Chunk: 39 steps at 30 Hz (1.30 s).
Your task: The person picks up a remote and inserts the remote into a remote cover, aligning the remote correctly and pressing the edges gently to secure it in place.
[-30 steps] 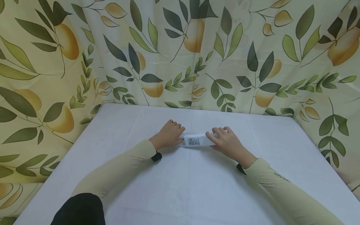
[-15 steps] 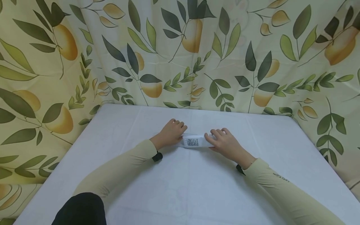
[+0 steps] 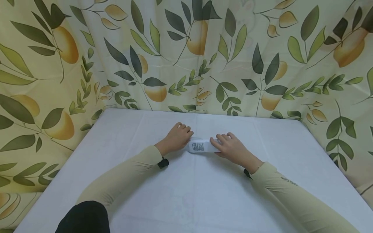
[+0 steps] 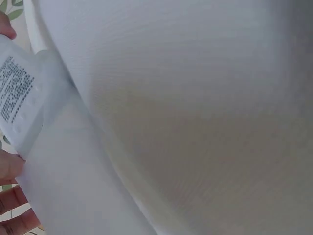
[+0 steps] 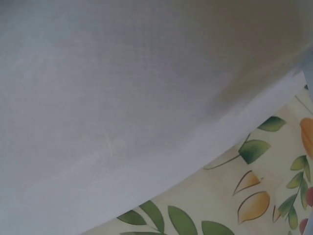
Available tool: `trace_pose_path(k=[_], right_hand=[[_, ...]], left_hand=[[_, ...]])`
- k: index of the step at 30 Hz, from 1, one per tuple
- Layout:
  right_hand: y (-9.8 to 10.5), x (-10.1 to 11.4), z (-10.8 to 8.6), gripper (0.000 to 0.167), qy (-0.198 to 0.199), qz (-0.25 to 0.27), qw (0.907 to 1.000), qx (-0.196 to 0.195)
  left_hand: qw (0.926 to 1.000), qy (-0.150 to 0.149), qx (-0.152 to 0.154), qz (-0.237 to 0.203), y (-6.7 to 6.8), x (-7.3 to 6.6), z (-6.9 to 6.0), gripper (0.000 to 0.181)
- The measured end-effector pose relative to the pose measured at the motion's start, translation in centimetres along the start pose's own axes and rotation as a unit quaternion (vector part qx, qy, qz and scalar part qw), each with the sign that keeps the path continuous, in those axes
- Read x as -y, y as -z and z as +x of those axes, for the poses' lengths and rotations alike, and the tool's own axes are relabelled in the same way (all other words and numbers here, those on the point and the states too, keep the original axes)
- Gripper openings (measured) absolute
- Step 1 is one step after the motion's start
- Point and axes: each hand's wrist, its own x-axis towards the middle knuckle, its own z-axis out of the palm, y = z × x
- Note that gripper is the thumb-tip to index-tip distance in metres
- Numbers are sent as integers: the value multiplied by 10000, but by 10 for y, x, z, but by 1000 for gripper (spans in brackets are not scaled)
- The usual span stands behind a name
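Note:
A white package with a block of dark print lies level between both hands, low over the white table, in the head view. My left hand has curled fingers and pinches its left end, where clear film shows. Thumb and fingers of my right hand grip the right end and cover it. In the left wrist view the printed package appears at the left edge, with translucent film bulging from one end and fingertips beside it. The right wrist view shows neither hand clearly.
A white cloth covers the table. Behind and beside it hangs a curtain printed with leaves and fruit. Dark wrist-worn devices sit at both cuffs, the left one being plainer. A black shape intrudes at the lower left.
My left hand has shifted slightly right, so the hands are a little closer together. Both hands keep hold of the package, and the whole head view has drifted slightly.

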Motion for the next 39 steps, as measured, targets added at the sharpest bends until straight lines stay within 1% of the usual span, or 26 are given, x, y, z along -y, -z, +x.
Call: trace_pose_path(k=[8,11,14,18,22,24,26,28,29,31,33,36,39], right_hand=[[0,-1,8,64,-50,-58,9999,155],[-2,0,11,64,-93,39,9997,228],[-4,2,14,63,-168,154,9988,424],[-7,6,19,63,-371,251,9948,915],[-9,11,24,61,-658,430,9880,1328],[-10,13,25,60,-807,543,9854,1394],[-11,13,25,59,-963,645,9839,1361],[-10,12,24,59,-1077,662,9840,1259],[-8,11,24,60,-1128,655,9845,1176],[-4,8,25,60,-1206,603,9860,977],[1,5,25,60,-1226,452,9884,774],[11,1,27,60,-1240,208,9911,445],[22,0,30,60,-1247,10,9920,179]], left_hand=[[9996,-30,-97,258,-1,-1,-2,14],[9996,7,-80,277,-1,-1,-3,13],[9997,97,7,215,0,-1,-3,13],[9996,200,189,-4,1,-1,-3,15],[9978,270,480,-357,0,3,-4,17],[9950,378,649,-653,1,6,-6,19],[9915,480,784,-925,2,10,-8,25],[9887,532,837,-1128,4,15,-9,35],[9882,518,855,-1163,6,18,-10,42],[9893,426,788,-1153,11,22,-11,56],[9915,311,602,-1107,16,27,-12,64],[9942,173,194,-1048,23,31,-13,69],[9946,85,-291,-996,28,31,-14,68]])
